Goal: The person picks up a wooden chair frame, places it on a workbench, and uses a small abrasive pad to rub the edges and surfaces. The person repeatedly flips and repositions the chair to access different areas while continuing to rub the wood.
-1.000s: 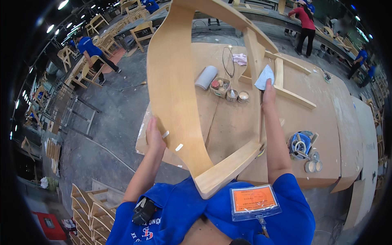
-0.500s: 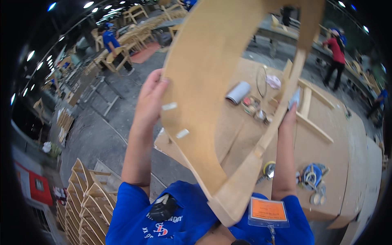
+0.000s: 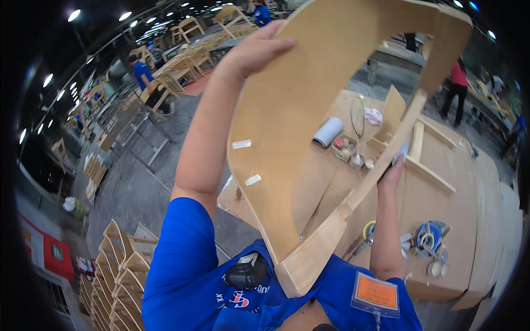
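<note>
A light wooden chair frame (image 3: 284, 121) with a broad curved panel is tilted up close before me, its lower corner near my chest. My left hand (image 3: 262, 51) grips the panel's upper left edge, a digit lying across the face and the others partly behind. Two short whitish strips (image 3: 242, 144) are on the panel near its left edge. My right hand (image 3: 393, 170) is closed on a pale blue-grey sheet (image 3: 403, 149), beside the frame's slanting rail; part of that hand is behind the rail.
A brown-covered table (image 3: 441, 220) bears a grey roll (image 3: 329, 131), a box of small cans (image 3: 345, 148), a blue tub (image 3: 426, 238) and tape rolls (image 3: 434, 269). Stacked wooden frames (image 3: 118, 276) stand at lower left. Other people work at the far left and far right.
My left hand has slid up along the panel's edge, and its arm reaches farther. The chair frame has shifted slightly right in view. My right hand still holds the sheet beside the rail.
</note>
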Demonstrator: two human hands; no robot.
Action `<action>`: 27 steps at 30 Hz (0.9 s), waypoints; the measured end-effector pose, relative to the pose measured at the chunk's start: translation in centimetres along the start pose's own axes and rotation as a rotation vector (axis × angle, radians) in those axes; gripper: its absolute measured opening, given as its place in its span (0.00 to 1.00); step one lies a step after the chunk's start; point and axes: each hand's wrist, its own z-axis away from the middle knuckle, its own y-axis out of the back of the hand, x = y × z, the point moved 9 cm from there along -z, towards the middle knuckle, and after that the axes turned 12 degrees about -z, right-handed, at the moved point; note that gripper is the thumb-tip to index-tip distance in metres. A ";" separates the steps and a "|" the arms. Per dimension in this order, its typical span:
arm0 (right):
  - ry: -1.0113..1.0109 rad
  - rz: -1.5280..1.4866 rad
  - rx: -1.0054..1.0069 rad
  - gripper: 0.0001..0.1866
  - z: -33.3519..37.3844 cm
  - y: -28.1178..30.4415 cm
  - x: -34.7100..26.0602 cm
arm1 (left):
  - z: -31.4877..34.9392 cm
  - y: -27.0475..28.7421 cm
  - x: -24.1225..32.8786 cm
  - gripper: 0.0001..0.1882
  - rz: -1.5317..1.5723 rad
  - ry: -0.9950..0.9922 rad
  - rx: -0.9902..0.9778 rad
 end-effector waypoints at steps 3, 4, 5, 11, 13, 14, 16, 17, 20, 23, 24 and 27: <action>-0.074 -0.145 0.041 0.29 -0.6 -0.3 -1.1 | -0.2 -0.4 -0.6 0.28 0.077 0.011 -0.023; -0.063 -0.130 -0.029 0.29 -0.8 -1.2 -2.1 | 0.0 0.1 -0.6 0.28 0.015 -0.021 0.010; -0.037 -0.096 -0.049 0.28 -0.9 -1.4 -3.5 | 0.3 0.3 -0.4 0.28 -0.033 -0.085 0.019; 0.185 -0.078 0.014 0.19 0.7 7.2 -10.8 | 1.2 4.9 -4.0 0.26 -0.016 0.046 0.146; 0.152 0.061 0.053 0.17 1.4 13.0 -9.8 | 2.2 6.9 -5.6 0.26 -0.017 0.171 0.256; 0.088 0.209 0.220 0.17 2.2 17.8 -8.6 | 2.7 7.3 -6.0 0.27 -0.015 0.186 0.255; 0.014 0.568 0.370 0.17 3.5 25.9 -7.0 | 2.9 7.5 -6.7 0.28 0.121 0.209 0.195; -0.033 0.794 0.465 0.18 4.2 30.2 -6.4 | 3.0 8.3 -6.5 0.29 -0.006 0.184 0.234; 0.112 1.139 0.607 0.23 5.0 39.5 -5.8 | 2.4 9.6 -6.5 0.28 -0.134 0.199 0.293; -0.017 1.357 0.683 0.27 6.3 47.1 -4.1 | 1.2 9.0 -5.6 0.28 -0.129 0.163 0.268; -0.075 1.394 0.662 0.29 6.1 48.1 -3.6 | 0.9 8.5 -5.2 0.27 -0.092 0.151 0.241; -0.227 1.753 0.676 0.36 4.5 44.4 -4.3 | 0.7 6.5 -2.8 0.26 -0.234 0.047 0.164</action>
